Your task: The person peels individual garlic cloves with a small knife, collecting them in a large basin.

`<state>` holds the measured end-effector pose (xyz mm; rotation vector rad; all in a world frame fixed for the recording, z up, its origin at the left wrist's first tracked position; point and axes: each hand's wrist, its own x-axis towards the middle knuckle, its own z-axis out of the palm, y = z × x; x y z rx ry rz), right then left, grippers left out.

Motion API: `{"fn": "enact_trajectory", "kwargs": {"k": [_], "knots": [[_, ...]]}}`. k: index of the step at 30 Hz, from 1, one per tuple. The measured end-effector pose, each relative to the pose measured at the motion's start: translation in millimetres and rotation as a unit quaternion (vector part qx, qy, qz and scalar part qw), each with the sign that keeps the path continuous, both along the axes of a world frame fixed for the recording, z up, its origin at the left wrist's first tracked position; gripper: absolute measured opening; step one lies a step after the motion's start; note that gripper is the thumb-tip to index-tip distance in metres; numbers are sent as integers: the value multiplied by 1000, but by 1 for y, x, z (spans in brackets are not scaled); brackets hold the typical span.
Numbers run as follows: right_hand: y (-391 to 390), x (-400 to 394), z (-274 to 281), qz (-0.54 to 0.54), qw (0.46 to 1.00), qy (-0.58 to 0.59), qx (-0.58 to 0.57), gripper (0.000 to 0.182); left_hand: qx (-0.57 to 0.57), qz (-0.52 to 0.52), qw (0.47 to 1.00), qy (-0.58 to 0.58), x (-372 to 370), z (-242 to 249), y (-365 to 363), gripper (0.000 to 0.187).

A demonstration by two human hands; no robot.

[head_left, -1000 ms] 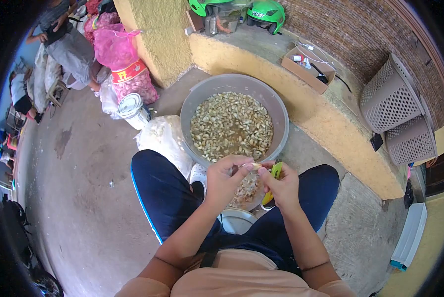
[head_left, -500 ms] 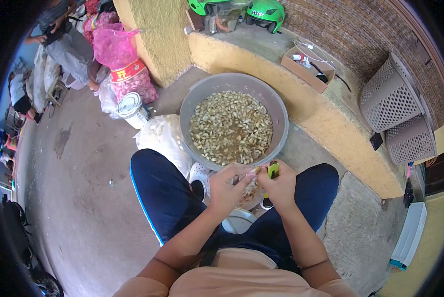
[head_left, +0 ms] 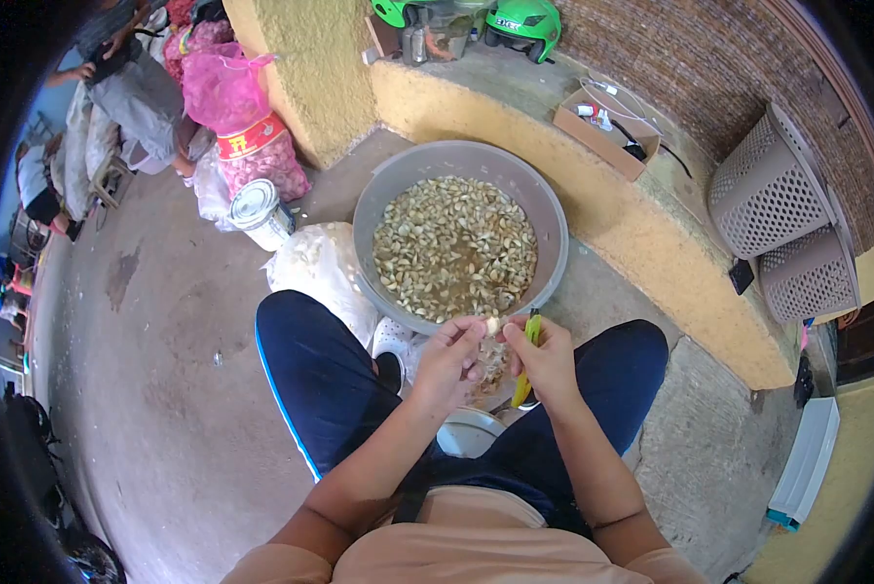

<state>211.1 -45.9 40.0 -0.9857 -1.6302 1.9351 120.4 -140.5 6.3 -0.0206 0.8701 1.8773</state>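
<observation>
Between thumb and fingertips, my left hand (head_left: pixel 448 362) pinches a pale garlic clove (head_left: pixel 492 326) near the basin's front rim. My right hand (head_left: pixel 548 362), close beside it, is closed around a yellow-green cutter knife (head_left: pixel 529 358) whose dark tip points up and away from me. A large grey basin (head_left: pixel 364 219) just beyond both hands holds many garlic cloves (head_left: pixel 456 234) in brownish water. Below the hands, between my knees, a clear plastic bag (head_left: pixel 490 375) with peelings in it is partly hidden by my fingers.
Left of the basin lie a full white plastic bag (head_left: pixel 322 268) and a metal can (head_left: pixel 260 214). Behind them stands a pink net sack (head_left: pixel 261 161). A low yellow ledge (head_left: pixel 641 243) curves along the right. Another person (head_left: pixel 145 97) stands at the upper left.
My hands have drawn slightly apart, and the clove now shows in my left fingertips. The knife has turned more upright in my right hand, showing more of its yellow handle.
</observation>
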Motion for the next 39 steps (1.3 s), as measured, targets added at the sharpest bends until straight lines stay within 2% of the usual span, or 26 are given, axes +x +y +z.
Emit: {"fn": "enact_trajectory", "kwargs": {"k": [3,5,8,17,23,26,30,32,33,38,39], "knots": [[-4,0,-1,18,992,-41,119,18,-71,35,981,175,2,3,2,16],[-4,-1,-12,-6,990,-27,140,17,-96,47,956,274,5,0,1,14],[-6,-2,-14,-20,992,-29,125,16,-78,87,945,307,8,-2,1,13],[-1,1,-12,-28,999,20,-9,16,-47,98,945,307,7,-9,2,12],[2,-1,-14,-29,999,26,-13,14,-76,52,964,251,7,-6,2,8],[1,-6,-14,-39,999,20,-12,13,-40,17,995,90,4,-11,-1,10],[-4,-12,-19,-49,998,-15,31,14,36,3,997,-69,4,-17,1,16],[-3,-13,-31,-39,992,-40,109,15,58,-15,990,-130,2,-22,1,18],[-3,-13,-34,-34,987,-53,148,15,69,-25,987,-139,1,-23,2,19],[-2,-12,-32,-30,986,-58,153,12,80,-67,976,-192,-3,-28,2,17],[0,-10,-32,-22,985,-60,160,10,44,-54,989,-132,-2,-25,3,18]]}}
